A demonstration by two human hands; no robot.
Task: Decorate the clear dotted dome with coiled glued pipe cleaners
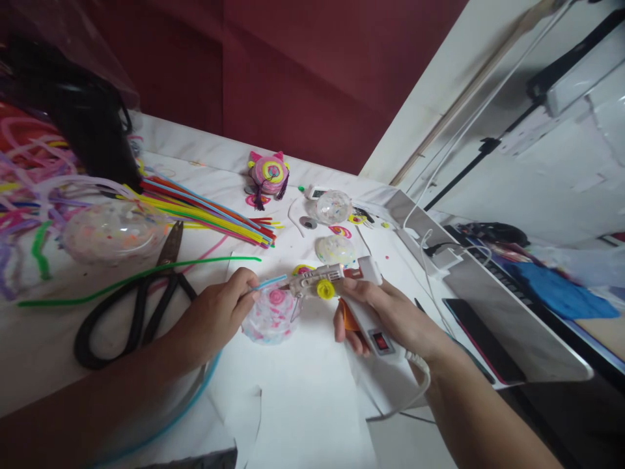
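My left hand pinches a light blue pipe cleaner, its short end pointing right and its long tail curving down toward me. A white hot glue gun with a red switch is gripped in my right hand, fingers around its orange trigger. The gun's nozzle is close to the pipe cleaner's end; whether they touch, I cannot tell. Under both lies a clear plastic dome with pink and blue spots and a pink coil on it. A yellow round piece shows at the gun's front.
Black-handled scissors and a green pipe cleaner lie left. Behind are bundled pipe cleaners, a pink round ornament with tassels and more clear domes. A phone lies at right; the gun's cord hangs below my wrist.
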